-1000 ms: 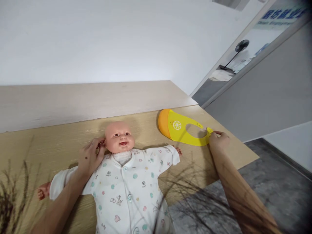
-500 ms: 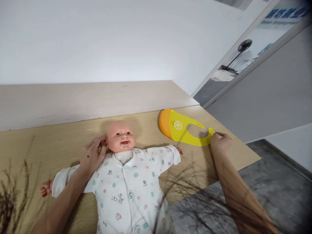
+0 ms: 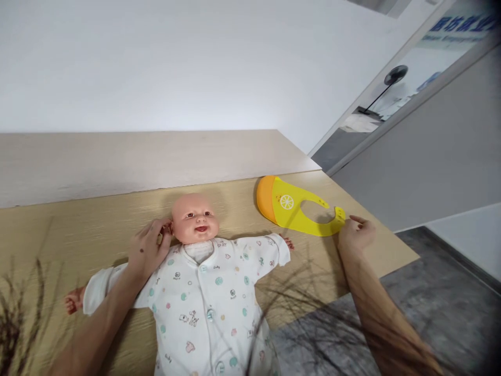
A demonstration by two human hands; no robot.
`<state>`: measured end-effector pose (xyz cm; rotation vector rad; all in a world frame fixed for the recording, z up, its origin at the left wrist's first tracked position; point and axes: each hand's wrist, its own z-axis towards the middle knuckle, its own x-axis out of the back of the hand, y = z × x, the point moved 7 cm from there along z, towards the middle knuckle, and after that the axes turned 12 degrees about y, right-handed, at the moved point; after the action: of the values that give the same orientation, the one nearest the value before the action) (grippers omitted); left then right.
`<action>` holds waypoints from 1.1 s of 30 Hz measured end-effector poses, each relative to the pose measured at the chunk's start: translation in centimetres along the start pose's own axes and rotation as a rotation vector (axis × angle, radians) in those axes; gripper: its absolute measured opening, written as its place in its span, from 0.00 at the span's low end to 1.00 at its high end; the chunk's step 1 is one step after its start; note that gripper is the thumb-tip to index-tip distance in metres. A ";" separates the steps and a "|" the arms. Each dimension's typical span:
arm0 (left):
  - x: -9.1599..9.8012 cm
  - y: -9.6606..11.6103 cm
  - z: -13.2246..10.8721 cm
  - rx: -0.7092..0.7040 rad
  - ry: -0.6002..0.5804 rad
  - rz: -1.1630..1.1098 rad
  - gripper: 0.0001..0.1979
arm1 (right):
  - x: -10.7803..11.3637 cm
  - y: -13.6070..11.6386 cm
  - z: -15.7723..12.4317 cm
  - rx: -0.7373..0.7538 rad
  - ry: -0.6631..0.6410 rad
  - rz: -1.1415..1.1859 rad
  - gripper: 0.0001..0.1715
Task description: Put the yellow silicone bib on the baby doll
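A baby doll [image 3: 211,292] lies on its back, face up, in a white printed top with buttons, its arms spread. My left hand [image 3: 151,248] is at the side of the doll's head, its bent fingertips touching near the ear. A gap shows between thumb and index finger, and nothing is gripped there. Right of the doll lies a yellow baby bib [image 3: 291,206] with an orange pocket and a citrus-slice print, its neck straps pointing right. My right hand [image 3: 357,235] is beside the lower strap's end, fingers loosely curled and a little apart; whether it still touches the strap is hard to see.
The wooden table [image 3: 235,190] ends on the right above a grey floor [image 3: 410,261]. A pale raised board [image 3: 136,159] runs along the back against a white wall [image 3: 156,62]. Beyond a window at upper right stands a fan [image 3: 396,74]. Dark blurred strands cross the foreground.
My right hand has shifted slightly right, off the bib's strap tab, which now shows more fully. My left hand, the doll and the bib have hardly moved.
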<state>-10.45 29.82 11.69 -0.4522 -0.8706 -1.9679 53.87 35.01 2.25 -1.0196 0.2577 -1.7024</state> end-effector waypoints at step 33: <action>3.5 -0.2 -6.1 -0.253 -0.071 0.476 0.11 | 5.6 -17.3 -17.4 0.501 -0.730 0.620 0.15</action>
<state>-12.31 23.35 9.57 -0.8008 -0.4959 -1.6271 29.11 31.60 5.16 -0.9724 -0.2966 -0.7078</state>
